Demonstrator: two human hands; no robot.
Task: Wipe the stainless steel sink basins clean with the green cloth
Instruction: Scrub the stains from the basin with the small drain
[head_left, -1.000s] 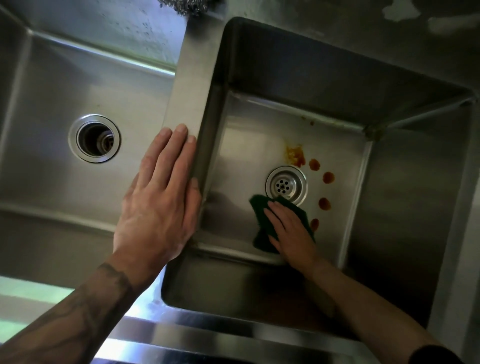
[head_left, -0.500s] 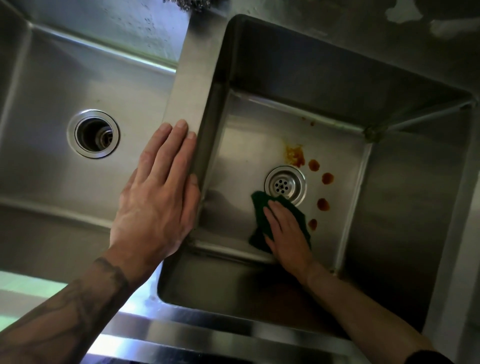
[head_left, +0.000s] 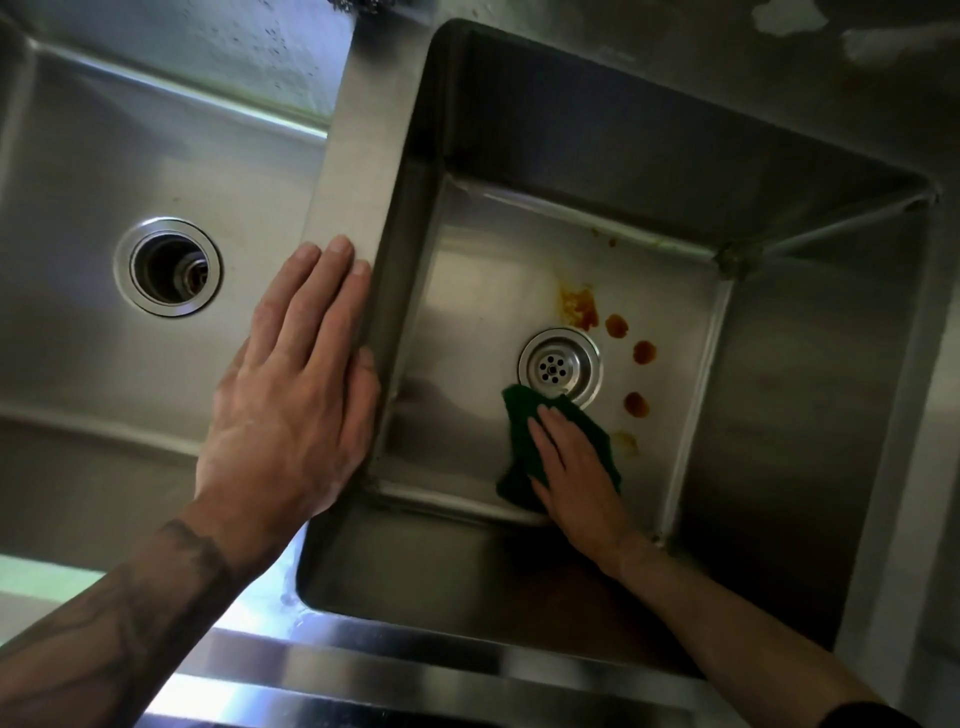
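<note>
The wiping looks far from done. The right hand (head_left: 576, 467) lies flat on the cloth (head_left: 517, 441), fingers straight, pressing it on the floor of the right basin (head_left: 623, 156). The cloth touches the drain (head_left: 560, 366) at its 7 o'clock. Red-brown spots (head_left: 644, 352) ring the drain from 12 to 4 o'clock, not yet wiped. The one nearest the cloth looks paler. The left hand (head_left: 291, 384) rests flat, fingers straight, holding nothing, on the divider (head_left: 358, 171). The left basin (head_left: 104, 156) shows no spots.
</note>
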